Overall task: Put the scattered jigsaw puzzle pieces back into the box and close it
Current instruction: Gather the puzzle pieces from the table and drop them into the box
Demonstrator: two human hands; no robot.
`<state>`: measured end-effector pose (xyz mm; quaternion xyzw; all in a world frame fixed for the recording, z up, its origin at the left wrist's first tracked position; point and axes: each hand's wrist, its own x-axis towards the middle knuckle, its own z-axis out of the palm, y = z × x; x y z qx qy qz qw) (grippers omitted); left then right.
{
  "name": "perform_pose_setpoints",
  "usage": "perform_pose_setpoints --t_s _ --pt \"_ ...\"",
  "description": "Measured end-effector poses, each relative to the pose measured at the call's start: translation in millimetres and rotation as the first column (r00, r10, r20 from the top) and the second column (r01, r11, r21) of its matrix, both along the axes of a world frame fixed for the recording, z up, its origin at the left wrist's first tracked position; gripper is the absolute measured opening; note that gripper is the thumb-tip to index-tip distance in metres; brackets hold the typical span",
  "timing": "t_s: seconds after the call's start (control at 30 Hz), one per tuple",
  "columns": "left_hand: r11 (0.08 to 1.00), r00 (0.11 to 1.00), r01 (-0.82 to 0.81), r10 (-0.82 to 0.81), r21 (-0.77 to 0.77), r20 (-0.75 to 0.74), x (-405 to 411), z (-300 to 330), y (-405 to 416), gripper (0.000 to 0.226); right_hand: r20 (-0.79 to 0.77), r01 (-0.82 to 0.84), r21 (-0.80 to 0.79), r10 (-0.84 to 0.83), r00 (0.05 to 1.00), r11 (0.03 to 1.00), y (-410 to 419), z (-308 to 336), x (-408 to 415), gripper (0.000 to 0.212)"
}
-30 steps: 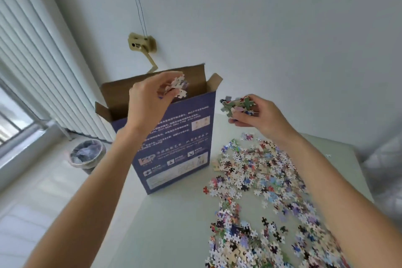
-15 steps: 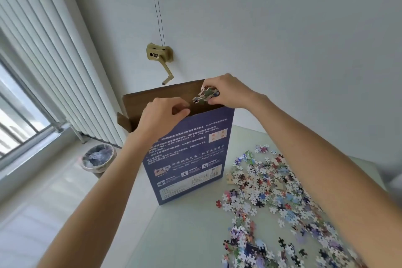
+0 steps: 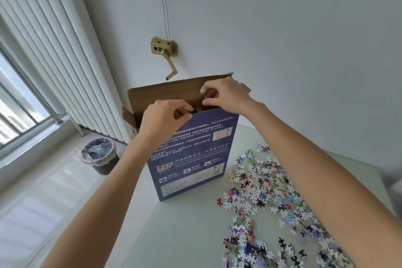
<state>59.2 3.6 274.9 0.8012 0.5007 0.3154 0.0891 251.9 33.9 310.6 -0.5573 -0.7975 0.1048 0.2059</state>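
Observation:
The tall blue puzzle box (image 3: 191, 159) stands upright at the table's far left, its brown top flaps (image 3: 165, 91) open. My left hand (image 3: 163, 119) pinches the top edge of the box's front wall, thumb on the outside. My right hand (image 3: 226, 95) hovers over the box's open mouth, fingers loosely curled, thumb and forefinger apart. A few dark pieces (image 3: 199, 107) show just under it inside the opening. Several loose jigsaw pieces (image 3: 267, 191) lie scattered over the right part of the pale table (image 3: 185, 235).
A lined waste bin (image 3: 99, 156) stands on the floor left of the table, below the white radiator (image 3: 54, 61). A brass crank fitting (image 3: 164, 50) hangs on the wall behind the box. The table's left edge runs close to the box.
My right hand carried its handful of pieces from beside the box to over the opening and loosened its fingers. My left hand dropped from above the opening to the front wall's rim.

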Motion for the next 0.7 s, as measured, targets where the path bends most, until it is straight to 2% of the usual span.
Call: perform_pose_setpoints --t_s 0.07,0.17,0.23,0.3,0.4,0.47,0.53,0.6,0.67,0.7 --pt "1.000 1.000 -0.002 0.002 0.024 -0.002 0.3 -0.7 -1.1 0.015 -0.007 0.016 0.062 -0.015 1.000 0.998 -3.2 -2.2 0.0 0.013" --pt "0.995 0.999 -0.028 0.030 0.093 -0.017 2.4 -2.1 -2.9 0.016 -0.015 0.029 0.112 -0.028 0.999 0.993 -9.1 -5.3 1.7 0.015" --pt "0.979 0.998 -0.045 0.053 0.200 -0.038 4.2 -3.0 -5.6 0.018 -0.034 0.031 0.163 -0.026 0.999 0.986 -16.1 -9.1 4.9 0.017" --pt "0.938 0.998 -0.029 0.049 0.346 -0.049 7.8 -5.3 -12.2 0.019 -0.129 0.065 0.246 -0.033 0.991 0.967 -32.9 -17.9 11.4 0.019" --pt "0.868 0.997 0.072 -0.075 0.492 -0.015 20.7 -17.3 -30.0 0.017 -0.273 0.161 0.314 -0.074 0.959 0.936 -80.5 -48.6 27.9 0.021" --pt "0.840 0.983 0.146 -0.181 0.523 0.017 32.6 -32.3 -45.7 0.017 -0.280 0.207 0.294 -0.123 0.952 0.933 -118.7 -80.7 40.4 0.019" --pt "0.852 0.960 0.208 -0.272 0.480 0.066 48.1 -56.0 -63.3 0.015 -0.266 0.263 0.209 -0.204 0.942 0.942 -158.6 -122.3 56.1 0.017" --pt "0.900 0.943 0.250 -0.309 0.357 0.120 63.2 -85.2 -83.8 0.015 -0.245 0.355 0.048 -0.334 0.910 0.934 -198.9 -163.0 72.1 0.018" --pt "0.945 0.939 0.281 -0.307 0.166 0.156 76.1 -119.5 -104.1 0.016 -0.193 0.445 -0.116 -0.460 0.867 0.888 -238.9 -198.0 86.7 0.022" --pt "0.950 0.938 0.311 -0.310 0.021 0.154 83.6 -138.8 -116.5 0.016 -0.170 0.481 -0.190 -0.511 0.842 0.856 -262.6 -214.0 93.9 0.024"
